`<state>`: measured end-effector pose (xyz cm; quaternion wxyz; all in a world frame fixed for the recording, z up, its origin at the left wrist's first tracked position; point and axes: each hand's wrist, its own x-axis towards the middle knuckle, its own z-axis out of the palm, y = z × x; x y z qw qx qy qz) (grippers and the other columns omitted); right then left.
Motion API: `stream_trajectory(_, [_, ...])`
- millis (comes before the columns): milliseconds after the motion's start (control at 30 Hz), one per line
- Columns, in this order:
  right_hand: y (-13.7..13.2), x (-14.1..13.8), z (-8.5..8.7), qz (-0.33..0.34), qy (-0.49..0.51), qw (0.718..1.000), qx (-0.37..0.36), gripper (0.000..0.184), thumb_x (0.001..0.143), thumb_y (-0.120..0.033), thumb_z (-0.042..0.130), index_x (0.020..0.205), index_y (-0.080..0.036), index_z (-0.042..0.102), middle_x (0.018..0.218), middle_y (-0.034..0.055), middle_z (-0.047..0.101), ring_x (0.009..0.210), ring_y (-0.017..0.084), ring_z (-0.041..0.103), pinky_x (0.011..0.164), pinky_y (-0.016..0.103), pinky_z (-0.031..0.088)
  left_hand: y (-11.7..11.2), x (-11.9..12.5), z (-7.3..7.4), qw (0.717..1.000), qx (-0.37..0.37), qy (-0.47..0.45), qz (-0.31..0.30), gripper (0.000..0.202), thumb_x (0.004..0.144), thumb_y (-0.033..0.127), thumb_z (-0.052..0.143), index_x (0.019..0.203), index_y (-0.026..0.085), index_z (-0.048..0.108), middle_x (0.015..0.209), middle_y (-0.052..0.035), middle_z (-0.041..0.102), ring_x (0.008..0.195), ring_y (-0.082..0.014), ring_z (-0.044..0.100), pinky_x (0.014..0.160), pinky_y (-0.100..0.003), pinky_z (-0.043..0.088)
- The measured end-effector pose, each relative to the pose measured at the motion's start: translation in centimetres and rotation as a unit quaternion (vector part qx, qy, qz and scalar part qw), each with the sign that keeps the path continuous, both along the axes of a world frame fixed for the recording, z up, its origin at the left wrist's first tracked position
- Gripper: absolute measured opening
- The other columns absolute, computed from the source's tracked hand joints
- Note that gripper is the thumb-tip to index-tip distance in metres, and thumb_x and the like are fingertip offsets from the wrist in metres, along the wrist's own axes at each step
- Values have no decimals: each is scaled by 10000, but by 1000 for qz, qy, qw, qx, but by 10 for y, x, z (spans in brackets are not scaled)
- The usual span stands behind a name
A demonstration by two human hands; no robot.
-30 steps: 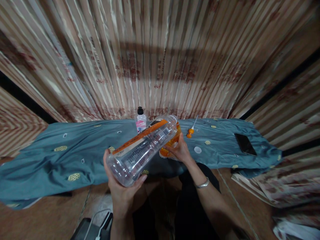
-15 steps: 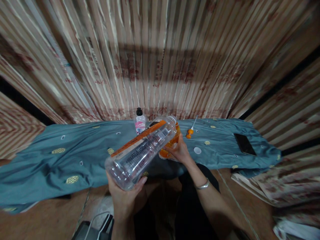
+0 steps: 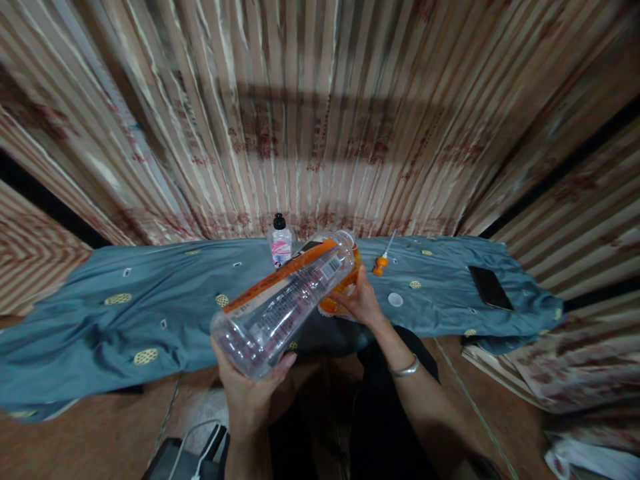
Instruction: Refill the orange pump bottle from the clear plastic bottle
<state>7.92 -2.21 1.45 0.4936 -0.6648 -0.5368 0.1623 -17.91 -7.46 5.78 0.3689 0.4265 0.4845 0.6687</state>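
My left hand (image 3: 250, 387) is closed round the base of a large clear plastic bottle (image 3: 285, 303) with an orange-edged label. The bottle is tilted, its open mouth pointing away and down toward an orange container (image 3: 340, 290) on the blue-grey cloth (image 3: 150, 313). Around that orange container my right hand (image 3: 360, 303) has its fingers wrapped, a silver bracelet on the wrist. The bottle hides most of the container.
A small bottle with a black cap and pink label (image 3: 281, 243) stands at the back. An orange-handled tool (image 3: 382, 262) and a white cap (image 3: 395, 299) lie right of my hands. Further right a dark phone (image 3: 490, 288) rests on the cloth. Striped curtain hangs behind.
The bottle's base has dropped a little and my left hand has shifted slightly lower and right. The right hand stays on the orange container.
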Motion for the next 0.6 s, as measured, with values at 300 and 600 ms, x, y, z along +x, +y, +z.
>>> stream_trajectory(300, [0, 0, -2, -3, 7, 1000, -1, 1110, 647, -625, 911, 1535, -175, 421, 1381, 192, 727, 1228, 400, 723, 1036, 558, 590, 2, -3, -6, 999, -19, -18, -19, 1106, 351, 468, 1047, 1326, 173, 614, 1197, -143, 728, 1015, -311, 751, 836, -399, 651])
stream_trajectory(600, [1, -1, -1, -3, 10, 1000, -5, 1157, 651, -617, 918, 1584, -176, 396, 1386, 188, 729, 1233, 403, 725, 1028, 552, 599, 1, -3, -6, 999, -31, -17, -15, 1151, 338, 510, 1051, 1353, 196, 610, 1191, -122, 742, 980, -313, 765, 874, -442, 659])
